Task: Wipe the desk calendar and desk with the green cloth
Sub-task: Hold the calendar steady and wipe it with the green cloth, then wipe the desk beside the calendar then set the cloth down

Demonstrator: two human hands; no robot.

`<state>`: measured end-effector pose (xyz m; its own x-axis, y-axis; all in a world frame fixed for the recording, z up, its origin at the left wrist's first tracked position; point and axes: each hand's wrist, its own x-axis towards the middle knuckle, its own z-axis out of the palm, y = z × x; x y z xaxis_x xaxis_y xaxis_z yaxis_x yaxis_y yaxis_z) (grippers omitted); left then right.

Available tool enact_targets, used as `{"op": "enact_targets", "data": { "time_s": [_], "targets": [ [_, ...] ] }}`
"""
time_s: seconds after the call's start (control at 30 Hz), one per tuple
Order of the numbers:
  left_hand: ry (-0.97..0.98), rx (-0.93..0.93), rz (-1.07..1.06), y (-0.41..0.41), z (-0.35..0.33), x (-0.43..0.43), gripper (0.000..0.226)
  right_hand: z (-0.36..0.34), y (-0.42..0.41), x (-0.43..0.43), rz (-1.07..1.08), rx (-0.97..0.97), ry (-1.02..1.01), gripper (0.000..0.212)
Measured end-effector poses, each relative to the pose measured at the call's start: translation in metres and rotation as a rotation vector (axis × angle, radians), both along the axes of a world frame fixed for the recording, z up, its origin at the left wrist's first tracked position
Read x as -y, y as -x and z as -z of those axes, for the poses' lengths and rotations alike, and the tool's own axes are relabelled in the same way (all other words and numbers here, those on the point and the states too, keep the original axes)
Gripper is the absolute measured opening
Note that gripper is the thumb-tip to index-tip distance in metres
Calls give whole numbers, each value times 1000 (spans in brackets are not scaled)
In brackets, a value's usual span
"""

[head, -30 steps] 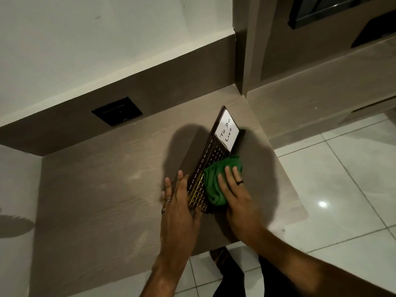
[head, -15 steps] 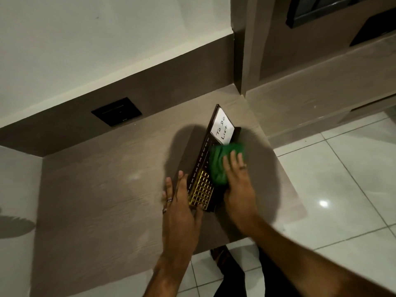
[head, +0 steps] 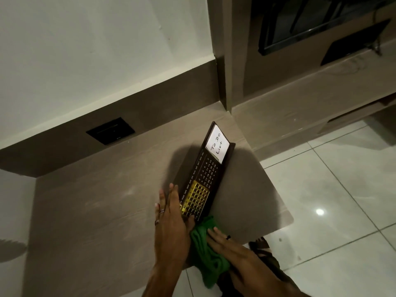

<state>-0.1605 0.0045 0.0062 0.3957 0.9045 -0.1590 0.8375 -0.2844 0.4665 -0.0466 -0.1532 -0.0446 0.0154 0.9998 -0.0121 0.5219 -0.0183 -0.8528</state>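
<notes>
I see the counter (head: 90,221) reaching from the back wall to its near right corner, where the calendar (head: 202,181) stands tilted, long edge running toward the back. It looks stiff and light, likely to slide, so I'd brace its spine. My left hand (head: 171,221) does that, fingers pressed together flat against its left side. The cloth (head: 205,249), soft and bunched, lies at the near edge under my right hand (head: 233,247), fingers spread.

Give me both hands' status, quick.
Left hand: open, flat against the desk calendar, steadying it.
Right hand: open, pressing the green cloth on the desk.
</notes>
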Motion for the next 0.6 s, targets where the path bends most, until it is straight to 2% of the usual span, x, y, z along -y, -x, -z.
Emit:
{"op": "enact_targets", "data": {
  "time_s": [0.03, 0.1, 0.17, 0.27, 0.33, 0.5, 0.6],
  "targets": [
    [5, -3, -4, 0, 0, 0, 101, -4, -5, 4, 30, -63, 29, 69],
    [6, -4, -15, 0, 1, 1, 104, -16, -15, 11, 269, -205, -11, 64],
    [10, -1, -16, 3, 1, 2, 107, -29, -28, 15, 496, -363, -32, 53],
    [-14, -31, 10, 5, 3, 2, 112, -43, -58, 10, 695, -578, 16, 36],
    [-84, -73, 53, 3, 2, 3, 113, -49, -84, 4, 797, -652, 4, 24],
    [-369, -69, 198, -30, -10, 12, 96, -41, -150, -28, 905, -730, -57, 23],
    [-427, -93, 373, -67, -9, 13, 91, -23, -187, -61, 984, -693, -65, 24]
  ]
}}
